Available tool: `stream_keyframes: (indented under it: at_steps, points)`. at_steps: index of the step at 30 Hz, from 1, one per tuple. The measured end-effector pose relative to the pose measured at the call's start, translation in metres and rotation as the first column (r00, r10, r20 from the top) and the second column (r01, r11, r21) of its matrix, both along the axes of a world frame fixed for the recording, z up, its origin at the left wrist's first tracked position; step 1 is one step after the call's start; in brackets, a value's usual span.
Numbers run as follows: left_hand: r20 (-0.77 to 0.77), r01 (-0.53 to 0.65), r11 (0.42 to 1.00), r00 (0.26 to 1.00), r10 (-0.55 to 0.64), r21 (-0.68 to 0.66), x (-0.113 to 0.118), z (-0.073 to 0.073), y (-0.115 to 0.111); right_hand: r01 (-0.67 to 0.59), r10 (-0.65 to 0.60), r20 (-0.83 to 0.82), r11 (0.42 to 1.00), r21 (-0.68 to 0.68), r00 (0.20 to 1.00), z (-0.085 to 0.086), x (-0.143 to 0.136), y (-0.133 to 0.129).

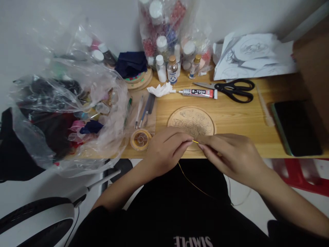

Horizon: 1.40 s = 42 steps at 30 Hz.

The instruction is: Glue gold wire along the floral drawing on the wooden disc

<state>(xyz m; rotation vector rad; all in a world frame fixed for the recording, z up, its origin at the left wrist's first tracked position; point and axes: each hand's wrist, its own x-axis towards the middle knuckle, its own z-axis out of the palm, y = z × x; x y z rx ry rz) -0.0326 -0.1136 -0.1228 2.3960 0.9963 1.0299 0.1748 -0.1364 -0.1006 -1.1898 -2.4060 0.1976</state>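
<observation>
Between my two hands runs a short stretch of yellow thread or thin wire (195, 141). My left hand (168, 149) pinches one side of it between thumb and forefinger. Close beside it, my right hand (228, 156) pinches the other side with thumb and fingertips. A long loose tail of the same strand hangs from below my left hand over the dark clothing. Just beyond the fingers lies a round wooden disc (191, 120) with a floral line pattern, partly hidden by my hands. A small round spool (141, 139) rests left of my left hand.
Behind the disc lie a B-7000 glue tube (199, 93), black-handled scissors (235, 90) and a crumpled tissue (160, 90). Small bottles (172, 70) stand farther back. A phone (296, 128) is at right, pen-like tools (144, 111) and a cluttered plastic bag (102, 113) at left.
</observation>
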Motion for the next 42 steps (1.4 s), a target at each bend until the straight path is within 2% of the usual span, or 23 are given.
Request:
stream_keyframes:
  at_steps: [5,9,12,21,25,29,34,39,42]
  points:
    - [0.033,0.024,1.000,0.999,-0.023,-0.010,0.000,0.001,0.003,0.001,-0.001,-0.018,1.000,-0.025,1.000,-0.002,0.002,-0.001]
    - [0.029,0.083,0.991,0.996,-0.080,-0.109,-0.004,0.005,0.006,-0.013,0.006,-0.112,0.998,-0.057,0.994,-0.005,0.004,0.001]
    - [0.005,0.108,0.982,0.994,-0.108,-0.157,-0.006,0.009,0.009,-0.020,0.015,-0.112,0.999,-0.047,0.994,-0.005,0.005,0.003]
    - [-0.092,0.235,0.969,0.966,-0.241,-0.070,-0.009,0.022,0.019,-0.118,0.122,-0.096,0.992,0.047,0.988,0.001,0.011,0.007]
    - [-0.084,0.259,0.966,0.962,-0.260,-0.022,-0.010,0.027,0.019,-0.120,0.125,-0.098,0.991,0.057,0.987,0.004,0.014,0.006]
    - [0.024,0.269,0.963,0.963,-0.269,-0.029,-0.010,0.029,0.016,-0.089,0.100,-0.144,0.993,0.081,0.985,0.009,0.013,0.001]
    - [0.209,0.193,0.976,0.963,-0.168,-0.106,-0.001,0.027,0.006,-0.029,0.050,-0.161,0.991,0.130,0.986,0.020,0.013,-0.006]
    - [0.480,0.222,0.937,0.875,-0.069,-0.270,0.016,0.021,-0.005,-0.027,0.057,-0.156,0.983,0.184,0.986,0.027,0.012,-0.008]
    - [0.585,0.270,0.906,0.810,-0.030,-0.327,0.023,0.019,-0.008,-0.015,0.048,-0.175,0.982,0.186,0.983,0.027,0.011,-0.010]
